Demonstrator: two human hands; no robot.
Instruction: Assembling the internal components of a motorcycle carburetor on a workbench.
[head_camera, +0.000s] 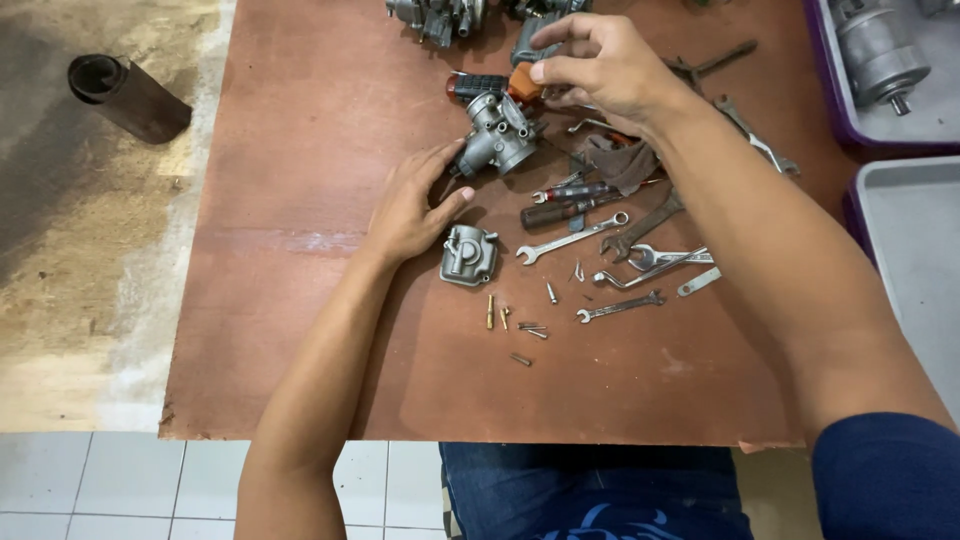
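The left hand (412, 210) lay flat and released on the brown surface (300, 330), fingertips touching the grey metal carburetor (497, 135) at upper centre of the frame. The right hand (600, 65) hovered above it, fingers curled together; whether they pinched anything I cannot tell. A small metal cover (468, 255) lay just below the left hand's thumb.

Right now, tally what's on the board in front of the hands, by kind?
Carburetor body: 1
Bowl cover: 1
Wrenches near centre: about 5
Screwdrivers: 2
Rag: 1
Small jets and screws: about 8
Total: about 18
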